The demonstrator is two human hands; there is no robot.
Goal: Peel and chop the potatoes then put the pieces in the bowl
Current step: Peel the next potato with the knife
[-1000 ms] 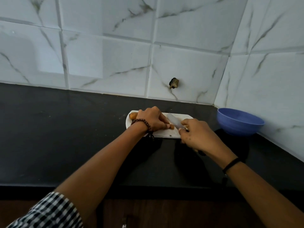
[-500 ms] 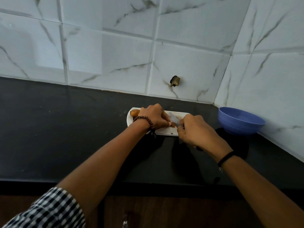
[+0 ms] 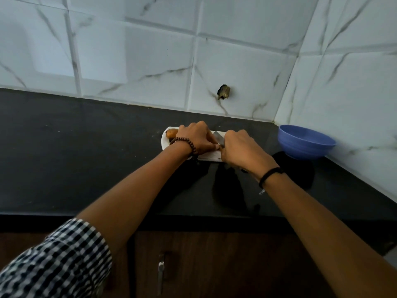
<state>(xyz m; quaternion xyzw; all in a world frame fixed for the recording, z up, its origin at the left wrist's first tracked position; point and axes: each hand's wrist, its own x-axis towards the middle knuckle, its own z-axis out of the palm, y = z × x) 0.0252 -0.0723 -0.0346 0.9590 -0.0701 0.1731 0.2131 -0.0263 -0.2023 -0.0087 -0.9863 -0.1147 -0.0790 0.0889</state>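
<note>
A left hand (image 3: 196, 138) grips a potato (image 3: 171, 133) on a white cutting board (image 3: 165, 143) on the black counter (image 3: 86, 151) while the right hand (image 3: 243, 152), just beside it, clasps a knife (image 3: 218, 137).

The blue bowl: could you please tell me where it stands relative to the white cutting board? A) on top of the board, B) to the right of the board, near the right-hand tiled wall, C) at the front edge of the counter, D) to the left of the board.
B: the blue bowl sits on the black counter, to the right of the white cutting board and apart from it, close to the right-hand wall.
</note>
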